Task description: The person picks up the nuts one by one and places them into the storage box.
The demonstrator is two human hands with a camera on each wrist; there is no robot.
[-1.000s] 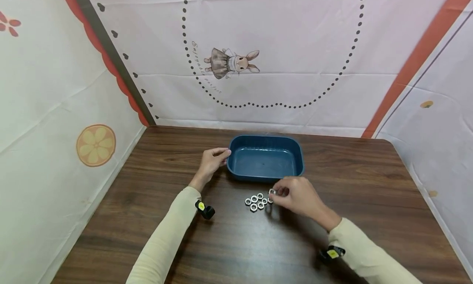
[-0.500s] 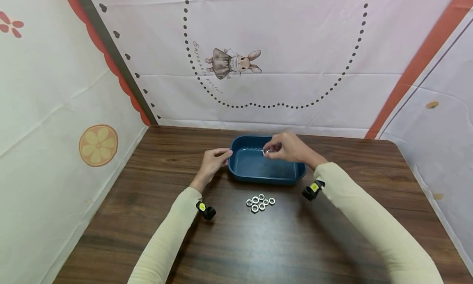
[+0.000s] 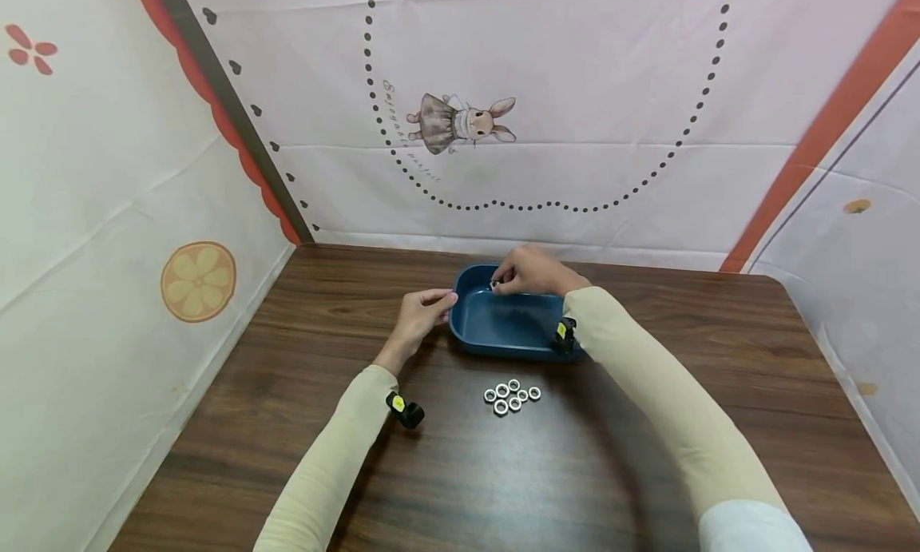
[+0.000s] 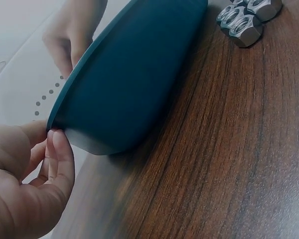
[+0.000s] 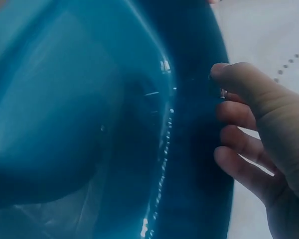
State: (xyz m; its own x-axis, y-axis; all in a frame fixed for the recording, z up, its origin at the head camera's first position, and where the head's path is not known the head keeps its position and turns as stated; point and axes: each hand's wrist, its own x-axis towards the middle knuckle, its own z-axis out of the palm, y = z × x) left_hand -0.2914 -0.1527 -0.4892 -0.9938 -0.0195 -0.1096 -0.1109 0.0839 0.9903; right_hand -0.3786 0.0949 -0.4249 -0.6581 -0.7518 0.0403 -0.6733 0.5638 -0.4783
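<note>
A blue rectangular basin (image 3: 496, 324) stands on the wooden table. My left hand (image 3: 418, 319) pinches its left rim between thumb and fingers, which the left wrist view shows closely. Over the far left part of the basin, my right hand (image 3: 535, 271) holds a metal hex nut (image 3: 494, 284) between thumb and index finger. In the right wrist view the thumb and fingers hide most of that nut, and the other fingers (image 5: 239, 167) are loosely bent over the basin's wall. Several more hex nuts (image 3: 501, 407) lie in a cluster on the table in front of the basin.
The brown wooden table (image 3: 431, 488) extends around the basin. A white printed cloth (image 3: 575, 81) with a rabbit picture hangs behind it, and similar cloths stand at the left and right sides.
My right hand has lifted a nut from beside the cluster and carried it over the basin, then farther to the left. My left hand stays at the basin's left rim.
</note>
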